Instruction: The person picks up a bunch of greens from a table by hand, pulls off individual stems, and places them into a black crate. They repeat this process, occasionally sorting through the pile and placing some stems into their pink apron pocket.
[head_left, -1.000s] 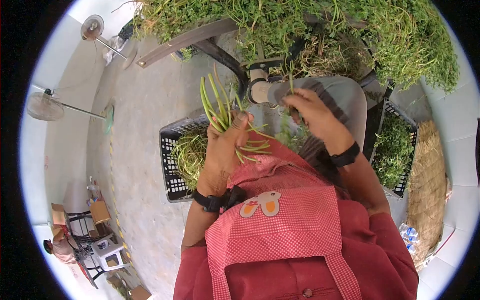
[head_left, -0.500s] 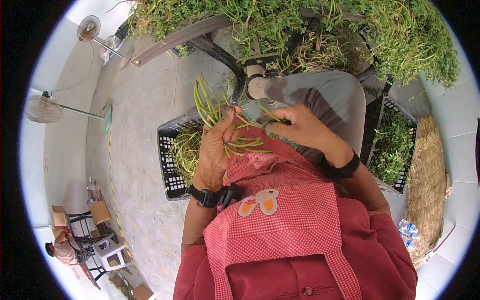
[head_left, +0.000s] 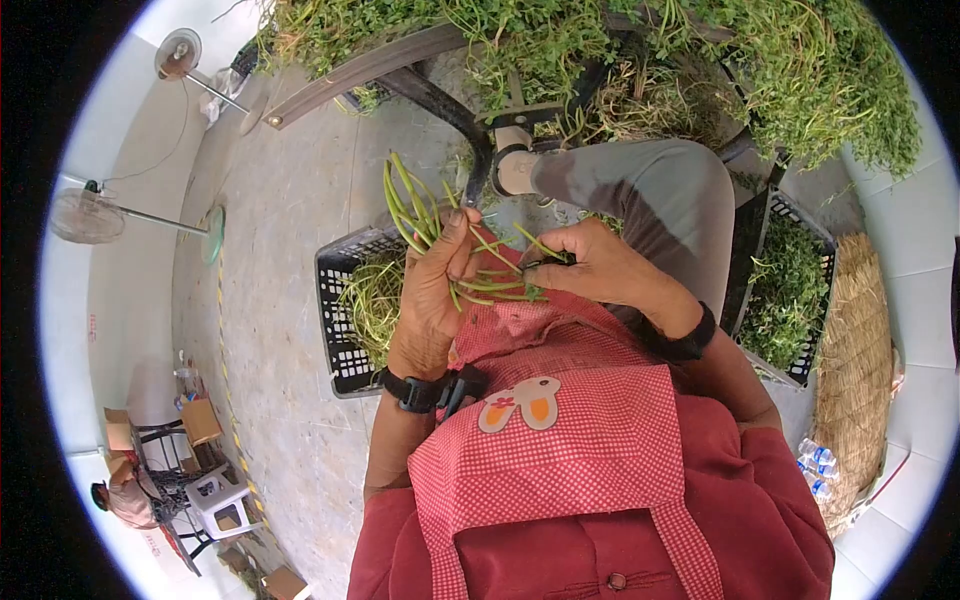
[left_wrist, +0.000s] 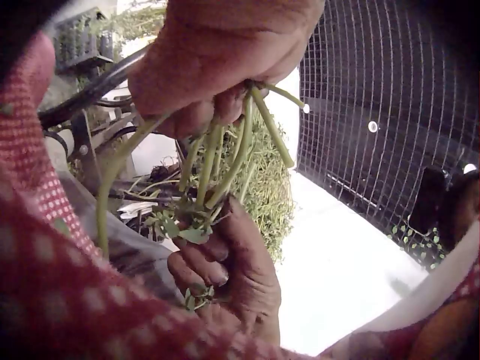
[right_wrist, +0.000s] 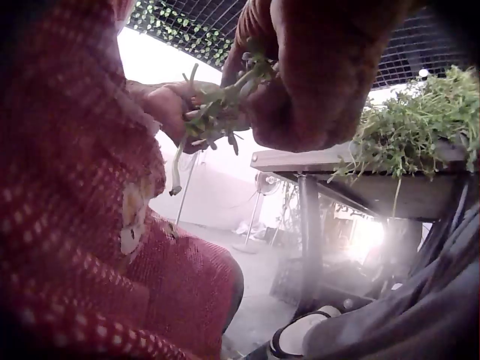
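In the head view my left hand (head_left: 432,285) grips a small bunch of green stems (head_left: 400,205) between thumb and fingers. Their long ends fan out up and to the left, while shorter ends stick out to the right. Close on that side, my right hand (head_left: 605,265) pinches green stems at its thumb and fingertips. Small leaves (left_wrist: 191,231) show by the right fingers in the left wrist view. From the right wrist, a leafy sprig (right_wrist: 225,105) hangs between the two hands, and the curled right fingers partly hide it.
A table (head_left: 360,75) heaped with leafy greens (head_left: 800,70) stands in front. Black crates flank my lap: the left crate (head_left: 345,375) holds stems, the right crate (head_left: 830,270) leafy greens. A rolled straw mat (head_left: 855,370) lies at far right, two fans at left.
My right hand came down and left from beside the knee to the bunch, bringing a green stem close to it. The left hand has kept its hold and shifted slightly left.
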